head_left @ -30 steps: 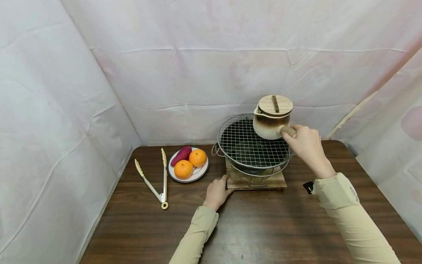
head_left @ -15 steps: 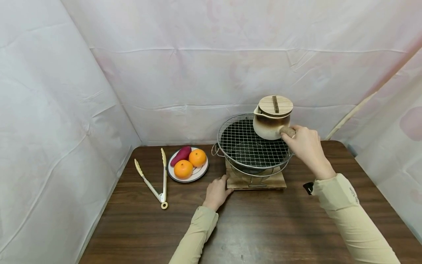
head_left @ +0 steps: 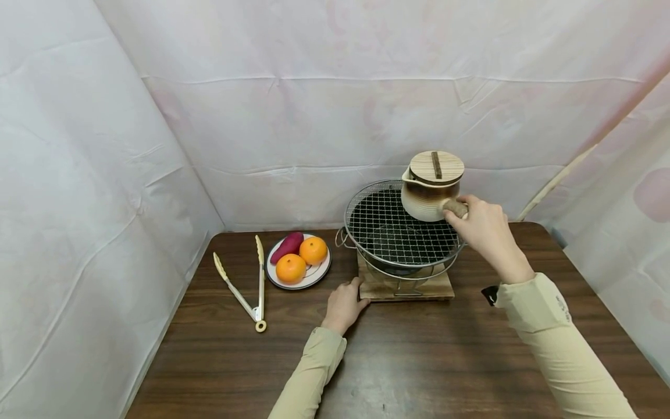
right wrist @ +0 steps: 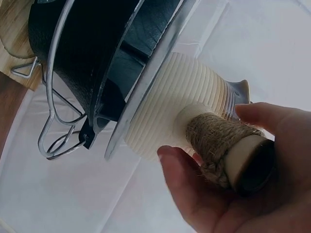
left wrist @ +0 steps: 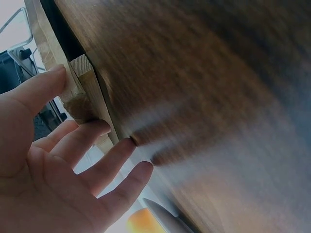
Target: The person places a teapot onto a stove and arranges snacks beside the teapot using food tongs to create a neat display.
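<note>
My right hand (head_left: 484, 227) holds the twine-wrapped side handle (right wrist: 214, 136) of a cream and brown ceramic teapot (head_left: 426, 201). A round wooden lid (head_left: 450, 164) with a dark bar covers the teapot. The pot is upright at the back right of a round wire grill grate (head_left: 398, 233), over a black charcoal stove (right wrist: 73, 53). Beneath the stove is a wooden board (head_left: 439, 289). My left hand (head_left: 344, 306) grips the board's front left corner, thumb on the front edge. In the left wrist view its other fingers (left wrist: 114, 158) spread beside the board.
Left of the stove is a white plate (head_left: 318, 279) with two oranges (head_left: 291, 269) and a purple sweet potato (head_left: 288, 247). Spread tongs (head_left: 262, 297) lie further left on the brown wooden table (head_left: 419, 361). A pale curtain (head_left: 314, 128) hangs behind the table.
</note>
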### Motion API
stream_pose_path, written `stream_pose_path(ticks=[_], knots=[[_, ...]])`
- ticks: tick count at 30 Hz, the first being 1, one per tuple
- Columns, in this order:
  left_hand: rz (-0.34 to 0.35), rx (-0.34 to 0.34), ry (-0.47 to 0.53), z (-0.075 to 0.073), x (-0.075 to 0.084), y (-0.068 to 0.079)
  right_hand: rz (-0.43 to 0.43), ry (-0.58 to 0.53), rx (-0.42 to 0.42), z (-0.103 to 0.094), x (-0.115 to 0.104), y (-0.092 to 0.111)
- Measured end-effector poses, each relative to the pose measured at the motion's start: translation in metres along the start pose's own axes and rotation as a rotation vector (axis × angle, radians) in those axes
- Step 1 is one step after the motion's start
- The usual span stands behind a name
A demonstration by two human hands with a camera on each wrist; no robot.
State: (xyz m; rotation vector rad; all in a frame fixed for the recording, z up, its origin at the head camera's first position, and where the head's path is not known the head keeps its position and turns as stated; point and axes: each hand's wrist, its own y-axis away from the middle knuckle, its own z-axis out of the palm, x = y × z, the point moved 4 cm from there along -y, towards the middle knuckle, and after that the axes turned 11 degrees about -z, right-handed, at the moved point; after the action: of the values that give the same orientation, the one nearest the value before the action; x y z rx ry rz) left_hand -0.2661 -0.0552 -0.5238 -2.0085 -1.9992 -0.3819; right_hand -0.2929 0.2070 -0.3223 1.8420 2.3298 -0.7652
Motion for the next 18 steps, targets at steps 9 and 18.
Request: stream_pose_path(ticks=[9, 18], knots=[[0.005, 0.003, 0.008, 0.0015, 0.0, 0.0009, -0.008, -0.006, 0.033, -0.0018, 0.0022, 0.0033], [0.013, 0.031, -0.006, 0.0063, -0.0029, -0.002, -0.013, -0.026, 0.022, -0.003, 0.0058, 0.0089]])
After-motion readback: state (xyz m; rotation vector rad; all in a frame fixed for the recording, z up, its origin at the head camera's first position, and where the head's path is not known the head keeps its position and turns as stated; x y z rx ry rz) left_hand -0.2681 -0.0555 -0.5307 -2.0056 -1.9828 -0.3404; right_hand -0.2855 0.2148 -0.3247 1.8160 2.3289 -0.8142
